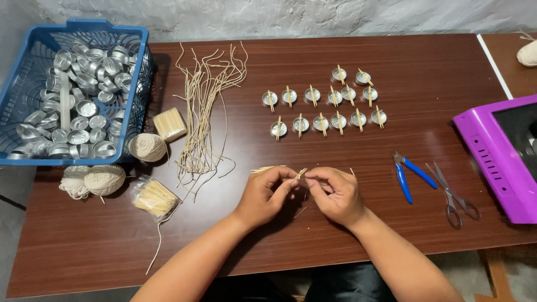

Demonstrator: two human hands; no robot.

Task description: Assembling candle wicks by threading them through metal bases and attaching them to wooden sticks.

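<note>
Over the near edge of a dark brown wooden table (335,235), my left hand (267,193) and right hand (334,193) meet, fingertips pinched shut on a few thin pale wooden sticks (301,173) held just above the tabletop. More sticks (263,169) poke out past my left fingers. Beyond my hands stand rows of small round metal cups (321,109), each crossed by sticks. Blue-handled pliers (408,174) and grey scissors (454,196) lie to my right.
</note>
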